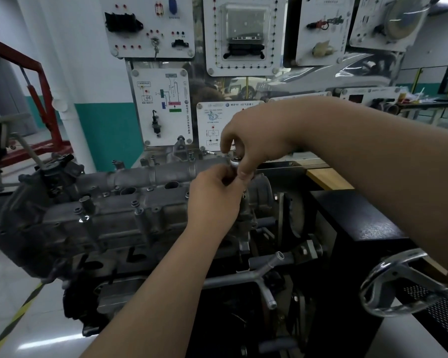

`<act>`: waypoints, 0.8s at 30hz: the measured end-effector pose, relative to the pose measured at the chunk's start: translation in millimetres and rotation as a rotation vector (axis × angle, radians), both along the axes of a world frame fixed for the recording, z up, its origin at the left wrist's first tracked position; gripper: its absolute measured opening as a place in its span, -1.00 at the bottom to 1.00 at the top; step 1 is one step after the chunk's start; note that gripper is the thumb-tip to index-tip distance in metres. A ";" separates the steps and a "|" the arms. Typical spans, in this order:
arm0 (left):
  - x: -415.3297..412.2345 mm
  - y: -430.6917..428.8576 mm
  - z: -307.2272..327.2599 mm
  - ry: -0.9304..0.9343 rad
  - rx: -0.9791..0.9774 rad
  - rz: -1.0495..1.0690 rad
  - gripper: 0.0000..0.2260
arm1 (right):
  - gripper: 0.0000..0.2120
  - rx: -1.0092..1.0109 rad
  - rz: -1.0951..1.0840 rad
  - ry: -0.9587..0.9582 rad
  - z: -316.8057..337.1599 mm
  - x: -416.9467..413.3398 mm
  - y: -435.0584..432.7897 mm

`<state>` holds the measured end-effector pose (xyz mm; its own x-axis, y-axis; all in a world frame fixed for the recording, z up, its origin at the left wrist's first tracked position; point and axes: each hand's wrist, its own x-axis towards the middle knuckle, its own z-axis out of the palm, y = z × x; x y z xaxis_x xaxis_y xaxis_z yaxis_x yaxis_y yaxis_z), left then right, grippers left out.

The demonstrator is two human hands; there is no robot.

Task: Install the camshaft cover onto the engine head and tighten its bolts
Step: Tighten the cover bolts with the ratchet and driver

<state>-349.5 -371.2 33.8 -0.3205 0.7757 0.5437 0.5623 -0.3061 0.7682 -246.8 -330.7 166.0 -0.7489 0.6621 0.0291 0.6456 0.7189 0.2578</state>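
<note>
Camshaft cover (140, 197) is seen seated on the engine head (62, 241) with bolts (135, 203) inserted, while a small shiny part (235, 161) at its right end is pinched by left hand (212, 197) and right hand (246, 140); tightening is judged unfinished.

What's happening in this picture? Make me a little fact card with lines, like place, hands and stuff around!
place: workshop; long grey metal camshaft cover sits on top of a dark engine
right hand: pinches a small shiny metal piece at the cover's right end; bolt or tool, cannot tell
left hand: fingers curled at the same spot; what they hold is hidden
bolt heads: several stand up along the cover
nearby: silver metal handwheel at right, white training boards behind, red steel frame at left
</note>
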 end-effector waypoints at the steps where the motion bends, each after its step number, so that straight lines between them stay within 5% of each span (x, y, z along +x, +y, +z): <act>1: -0.6 -0.5 -0.2 0.005 -0.008 -0.012 -0.79 | -0.44 -0.030 0.011 0.032 0.5 1.9 0.8; 8: 3.2 3.5 1.0 0.002 -0.019 0.013 -0.85 | -0.41 -0.065 -0.006 0.083 -7.1 2.8 3.2; 13: -2.9 2.9 1.2 -0.049 -0.024 -0.052 -0.79 | -0.20 0.000 0.065 0.014 1.4 4.4 -0.5; 20: -0.7 0.7 3.1 -0.067 -0.035 -0.032 -0.87 | -0.55 -0.023 0.047 0.059 -8.0 1.5 -2.2; 24: -2.3 -1.2 2.1 -0.023 -0.034 -0.054 -0.88 | -0.49 0.022 0.048 0.020 0.5 -0.2 -4.4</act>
<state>-351.7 -372.4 36.0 -0.2897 0.8103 0.5093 0.5273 -0.3090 0.7915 -246.9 -335.1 166.5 -0.7786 0.6248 0.0588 0.6160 0.7430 0.2617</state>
